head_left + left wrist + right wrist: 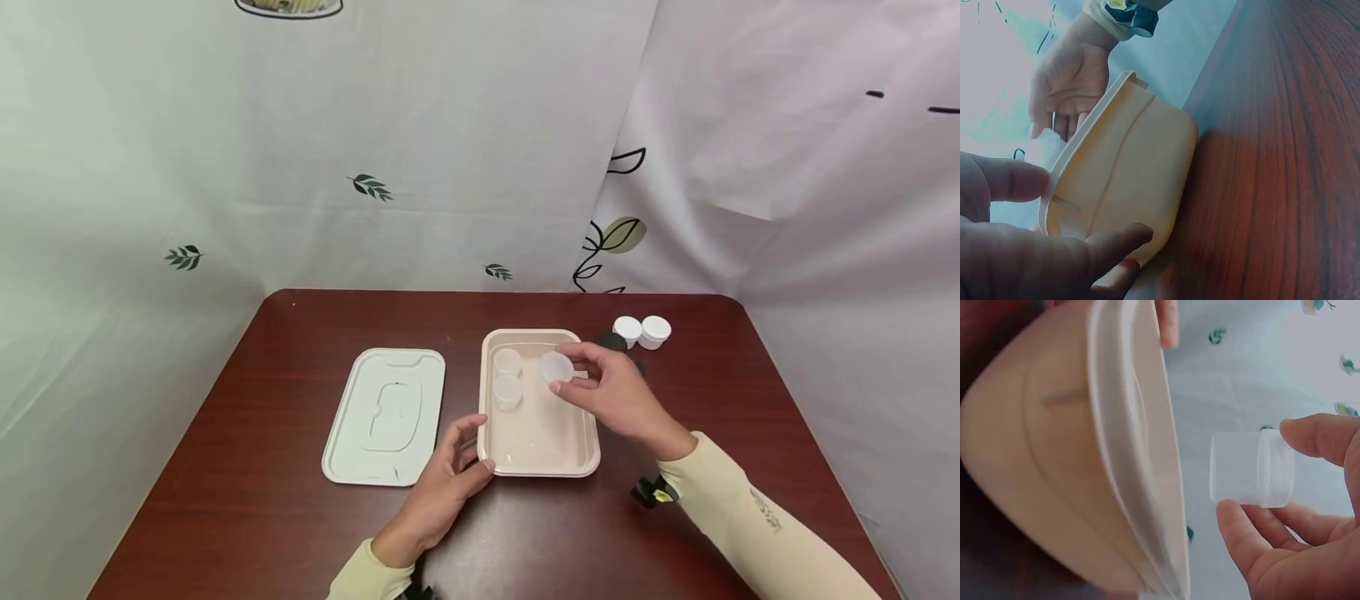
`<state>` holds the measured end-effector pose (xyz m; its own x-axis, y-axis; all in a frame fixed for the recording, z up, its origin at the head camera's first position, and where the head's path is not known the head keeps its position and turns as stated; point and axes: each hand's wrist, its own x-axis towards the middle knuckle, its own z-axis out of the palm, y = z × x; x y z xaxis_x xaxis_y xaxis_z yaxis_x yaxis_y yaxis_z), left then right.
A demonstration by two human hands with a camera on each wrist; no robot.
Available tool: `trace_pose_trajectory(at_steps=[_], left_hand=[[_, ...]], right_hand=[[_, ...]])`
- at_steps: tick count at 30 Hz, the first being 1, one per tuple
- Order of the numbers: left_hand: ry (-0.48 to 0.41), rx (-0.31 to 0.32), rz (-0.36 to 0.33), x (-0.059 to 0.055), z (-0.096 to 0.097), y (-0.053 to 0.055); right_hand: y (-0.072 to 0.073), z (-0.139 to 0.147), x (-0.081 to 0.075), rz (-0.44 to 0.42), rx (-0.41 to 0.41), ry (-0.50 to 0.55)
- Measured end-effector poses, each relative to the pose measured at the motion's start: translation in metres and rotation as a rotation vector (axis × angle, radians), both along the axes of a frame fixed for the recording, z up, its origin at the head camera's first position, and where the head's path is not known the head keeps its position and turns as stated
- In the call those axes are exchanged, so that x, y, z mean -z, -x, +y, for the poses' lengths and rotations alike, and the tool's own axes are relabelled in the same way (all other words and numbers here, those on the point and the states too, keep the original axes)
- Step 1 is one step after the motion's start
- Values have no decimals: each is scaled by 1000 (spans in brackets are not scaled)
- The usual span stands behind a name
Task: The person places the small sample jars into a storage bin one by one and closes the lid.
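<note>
Left of the tray, flat on the tabletop (232, 492): lid (390, 421), likely light and a little flexible, best lifted by its edge. At the tray's near left corner: left hand (442, 492), grip closed about rim and outer wall. Tray (540, 446): open-topped, smooth, apparently thin plastic; probably light enough to slide if nudged, hence best steadied by the rim. Inside the tray, along its left side: two clear jars (507, 392), one just beyond the other. Above the tray's far right part: held jar (1238, 469), upright, capped. Judged light, fairly stiff, slick, unlikely to shatter; best taken lightly by the ribbed cap (1280, 467) and wall. Over the tray's right side: right hand (618, 396), grip pinching that jar between thumb and fingers. Beyond, right of the tray: black piece (612, 341), partly hidden; two white tubs (656, 331), side by side.
</note>
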<state>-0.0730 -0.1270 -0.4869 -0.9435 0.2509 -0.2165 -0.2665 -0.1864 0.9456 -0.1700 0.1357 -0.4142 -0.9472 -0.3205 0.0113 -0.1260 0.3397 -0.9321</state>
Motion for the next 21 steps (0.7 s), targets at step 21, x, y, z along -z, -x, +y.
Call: trace_pose_trajectory(at_steps=[21], left_hand=[[13,22,21,0,-2,0]], right_hand=[[-8,-53,32,62,-203,-206]])
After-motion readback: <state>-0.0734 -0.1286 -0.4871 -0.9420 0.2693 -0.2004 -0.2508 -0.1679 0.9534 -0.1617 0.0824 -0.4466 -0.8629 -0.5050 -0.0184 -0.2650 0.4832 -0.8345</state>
